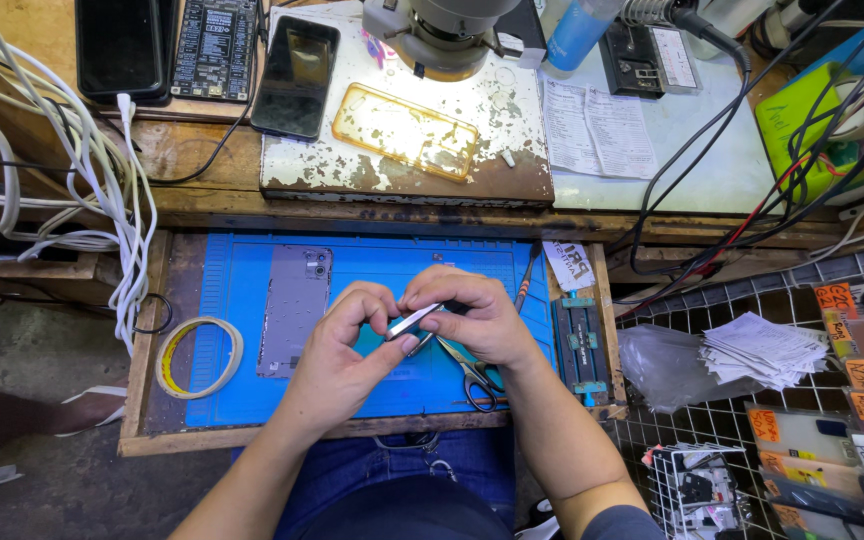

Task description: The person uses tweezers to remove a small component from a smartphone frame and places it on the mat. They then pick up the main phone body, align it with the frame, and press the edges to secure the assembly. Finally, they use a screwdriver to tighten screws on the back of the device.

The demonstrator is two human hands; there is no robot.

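I see a small, thin, silvery flat piece (414, 322), narrow and elongated, pinched between both hands above the blue mat. It tilts, its right end higher than its left. My left hand (344, 345) has it at the lower end, my right hand (472, 315) at the upper end. What kind of part it is, I cannot tell.

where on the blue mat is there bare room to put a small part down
Free: the blue mat between the phone back panel and the left hand, and the strip along its top edge. Crowded: under both hands, where the scissors lie, and the right edge by the right hand.
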